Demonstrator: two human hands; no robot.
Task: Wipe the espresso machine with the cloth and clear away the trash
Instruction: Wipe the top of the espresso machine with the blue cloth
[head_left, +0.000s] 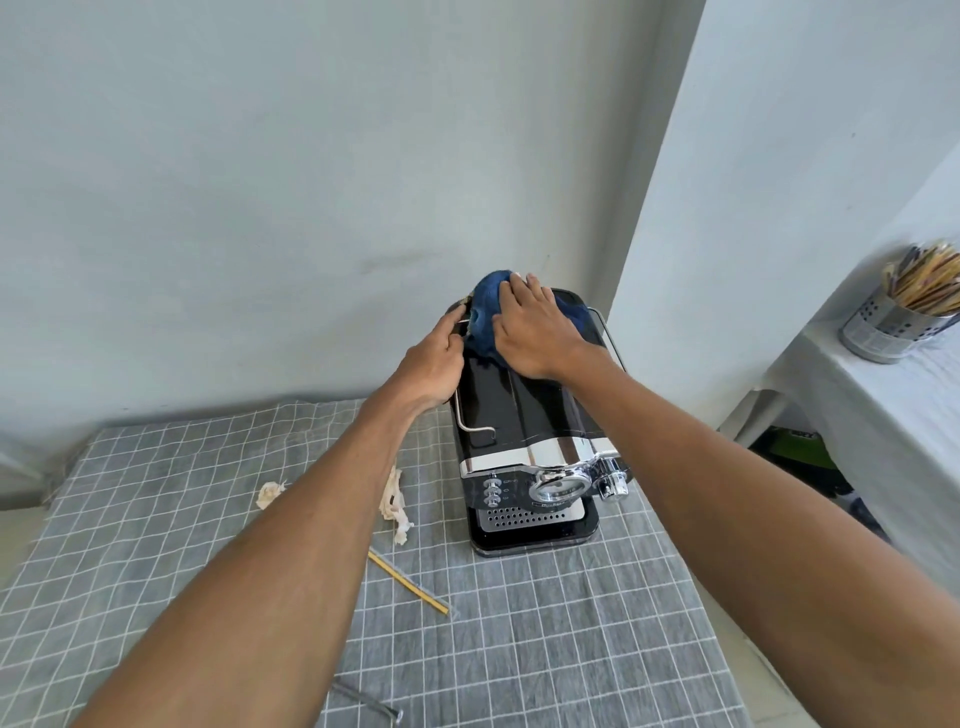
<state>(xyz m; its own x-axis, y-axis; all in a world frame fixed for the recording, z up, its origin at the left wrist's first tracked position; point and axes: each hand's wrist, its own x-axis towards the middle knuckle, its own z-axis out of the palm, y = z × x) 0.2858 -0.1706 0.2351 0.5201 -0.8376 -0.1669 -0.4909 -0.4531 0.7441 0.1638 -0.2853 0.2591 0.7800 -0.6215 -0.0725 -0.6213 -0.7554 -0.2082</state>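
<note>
Wiping in progress: right hand presses the cloth flat-fingered on the machine top, rear end. Left hand grips the machine's left rail. Remaining: tissue scraps and stick, left of machine.

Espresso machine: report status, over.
Right hand presses blue cloth on espresso machine top. Left hand grips its side rail. Crumpled tissues, stick packet uncleared.
</note>
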